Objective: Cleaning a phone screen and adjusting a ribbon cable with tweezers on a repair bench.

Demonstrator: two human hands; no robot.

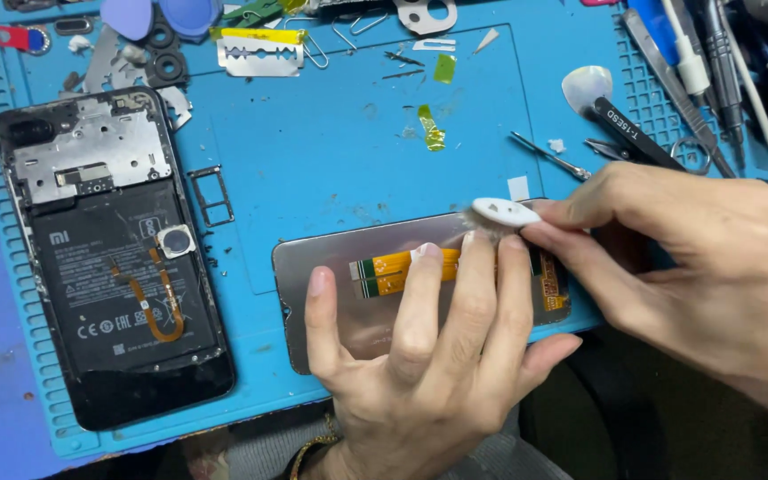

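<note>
Head view, looking down on blue repair mat (331, 151). Left hand (420, 356) pressing flat on detached screen panel (331, 293), fingers spread and straight, not wrapping anything, fingertips (428, 253) resting over orange flex cable (397, 267) on panel's back. Panel lying face-down near mat's front edge, centre-right, long side running left to right. Right hand (695, 267) coming in from right, thumb and forefinger pinching small white round brush (504, 213), closed tight on it, bristles touching panel's upper edge just beside left middle fingertip. Opened phone body (108, 249) lying well apart on mat's left, back cover off, battery and metal shield showing, fingerprint sensor w/ orange ribbon (166, 293) curling over battery. SIM tray (211, 196) sitting just right of phone. Razor blade (260, 55) lying near mat's top edge, w/ yellow tape strip (255, 36) above it. Yellow-green tape scrap (431, 129) lying mid-mat. Black tweezers (637, 133) and white pick (586, 87) lying at upper right, near other tools along right edge. Blue picks (157, 16) at top left, partly cut off.
</note>
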